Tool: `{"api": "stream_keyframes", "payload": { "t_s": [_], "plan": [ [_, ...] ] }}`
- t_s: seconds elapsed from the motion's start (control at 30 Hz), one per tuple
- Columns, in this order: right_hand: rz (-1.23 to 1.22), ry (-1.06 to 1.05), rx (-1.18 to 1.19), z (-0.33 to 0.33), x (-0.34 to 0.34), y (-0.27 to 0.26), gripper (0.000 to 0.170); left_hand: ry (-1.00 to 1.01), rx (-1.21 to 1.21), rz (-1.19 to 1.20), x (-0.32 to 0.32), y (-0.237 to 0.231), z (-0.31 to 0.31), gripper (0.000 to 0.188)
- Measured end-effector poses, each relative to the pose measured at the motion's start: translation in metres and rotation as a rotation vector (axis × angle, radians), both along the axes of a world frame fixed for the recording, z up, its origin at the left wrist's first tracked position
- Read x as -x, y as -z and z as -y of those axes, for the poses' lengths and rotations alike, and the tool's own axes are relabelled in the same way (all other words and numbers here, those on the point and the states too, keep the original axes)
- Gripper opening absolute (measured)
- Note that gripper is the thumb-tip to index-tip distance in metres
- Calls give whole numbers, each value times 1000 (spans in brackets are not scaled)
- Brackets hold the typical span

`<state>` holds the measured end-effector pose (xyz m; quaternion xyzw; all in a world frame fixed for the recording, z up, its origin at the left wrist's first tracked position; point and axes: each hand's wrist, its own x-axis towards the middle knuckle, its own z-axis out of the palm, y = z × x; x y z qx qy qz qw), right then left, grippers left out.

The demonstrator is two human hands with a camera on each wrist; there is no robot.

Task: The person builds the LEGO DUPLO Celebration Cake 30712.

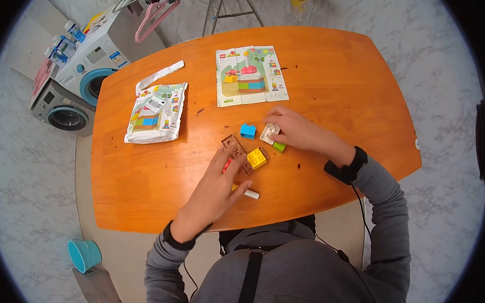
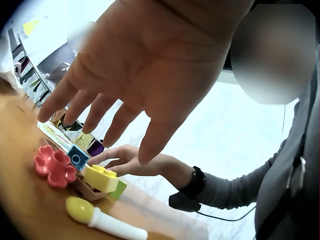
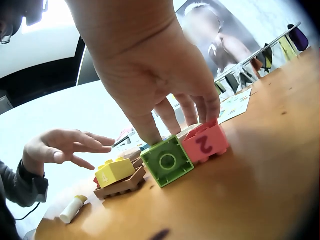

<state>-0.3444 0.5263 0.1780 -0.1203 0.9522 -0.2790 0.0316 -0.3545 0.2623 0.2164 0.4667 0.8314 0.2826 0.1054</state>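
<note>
My left hand (image 1: 214, 180), fingers spread and palm down, hovers over a long brown plate brick (image 1: 231, 143), a red flower piece (image 2: 55, 166) and a candle piece (image 2: 120, 226) with a yellow flame. A yellow brick (image 1: 257, 158), marked 4 in the right wrist view, sits by the brown pieces. My right hand (image 1: 293, 128) reaches down over a white brick (image 1: 269, 134), its thumb at the near edge. In the right wrist view its fingertips overlap a pink brick (image 3: 206, 143) marked 2; a green brick (image 3: 167, 161) lies tipped on its side beside it.
A blue brick (image 1: 247, 131) stands just left of the white one. Farther back lie the printed instruction sheet (image 1: 250, 91) and, at left, a white packet (image 1: 157, 114) with a torn strip (image 1: 163, 73) behind it. The wooden table's (image 1: 336, 190) near edge is close to the body.
</note>
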Motion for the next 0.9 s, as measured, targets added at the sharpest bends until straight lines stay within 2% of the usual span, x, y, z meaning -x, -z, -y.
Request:
{"api": "stream_keyframes", "payload": {
  "t_s": [0.07, 0.17, 0.3, 0.37, 0.5, 0.6, 0.67, 0.83, 0.9],
  "plan": [
    [83, 102, -35, 4, -3, -8, 43, 20, -22, 30, -13, 3, 4, 47],
    [86, 116, -62, 6, 0, -5, 42, 1, -105, 141, -32, 20, 6, 52],
    [114, 80, -85, 9, 1, 0, 36, -17, -50, 101, -43, 30, 14, 50],
    [46, 137, 23, 12, -1, -2, 30, -23, -21, 76, -44, 34, 16, 48],
    [13, 94, -11, 14, -10, -16, 26, -133, -35, 44, -52, 50, 13, 45],
    [-40, 123, -33, 22, -33, -44, 24, -226, -78, 57, -54, 54, 12, 40],
    [-95, 81, 56, 31, -56, -57, 26, -261, -104, 72, -54, 56, 11, 38],
    [-53, 102, 124, 48, -100, -43, 32, -242, -109, 75, -52, 58, 12, 34],
    [-30, 171, 165, 54, -110, -30, 33, -264, -113, 79, -52, 55, 11, 35]
  ]
}}
